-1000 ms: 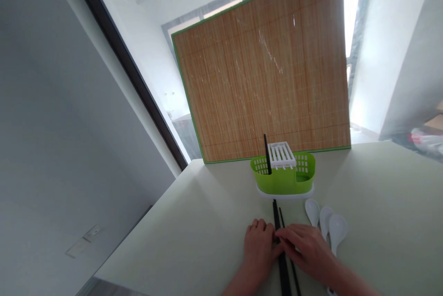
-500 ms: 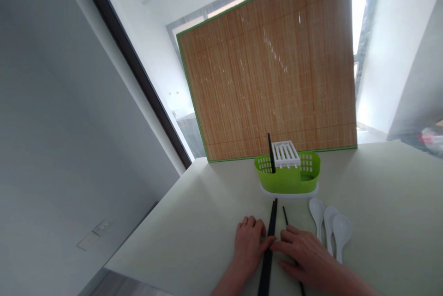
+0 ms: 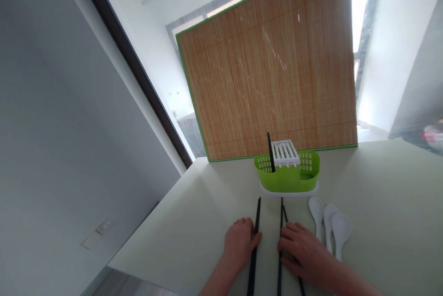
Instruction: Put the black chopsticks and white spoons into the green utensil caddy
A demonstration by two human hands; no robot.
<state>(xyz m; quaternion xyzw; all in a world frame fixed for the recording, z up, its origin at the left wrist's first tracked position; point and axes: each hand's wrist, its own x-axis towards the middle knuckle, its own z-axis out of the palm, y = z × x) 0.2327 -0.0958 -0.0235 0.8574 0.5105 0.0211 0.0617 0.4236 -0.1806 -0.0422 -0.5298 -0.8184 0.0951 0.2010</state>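
I see the left hand low, thumb across black chopsticks, and the right hand curled over two single sticks; whether either grips, I cannot tell. All lie on the pale table before the green basket, bamboo mat behind, grey wall leftward.

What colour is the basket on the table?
The basket is bright green, best seen in the head view.

Matt chopsticks, smooth plastic basket
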